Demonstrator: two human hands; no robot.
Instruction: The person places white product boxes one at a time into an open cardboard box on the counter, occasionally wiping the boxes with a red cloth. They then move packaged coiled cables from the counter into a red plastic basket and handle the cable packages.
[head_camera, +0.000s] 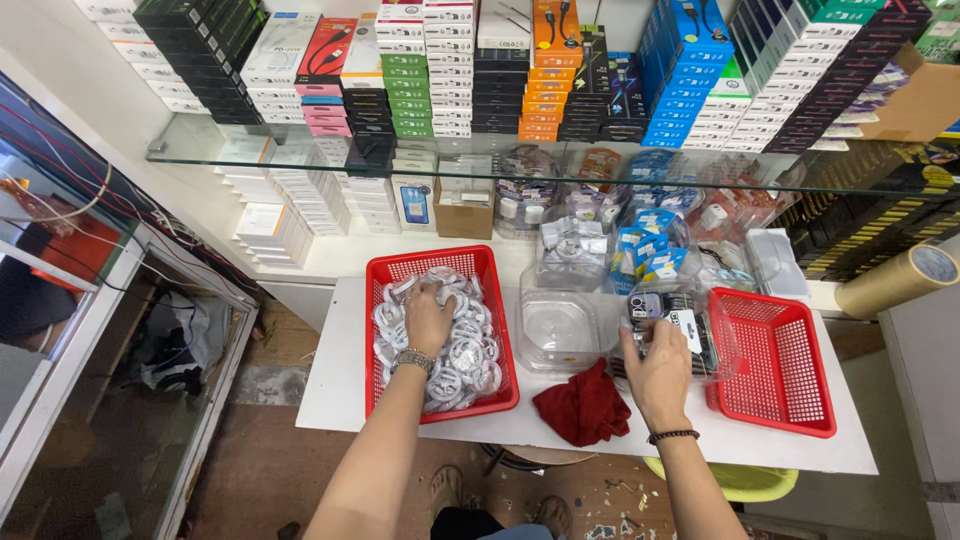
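The left hand gripped light, slippery bagged white coiled cables mid-frame; the right hand held clear plastic phone cases, best pinched at edges

We've got one view only, head-mounted, so no second view and no overlap. It looks steeply down and forward from above our forearms, mid range, wide lens with bent edges. Both arms enter from the bottom edge. The left hand sits left of centre, the right hand right of centre, and the white tabletop spans the middle under them. Beyond the hands we see the glass shelf and stacked boxes up top. Below the wrists we see floor.
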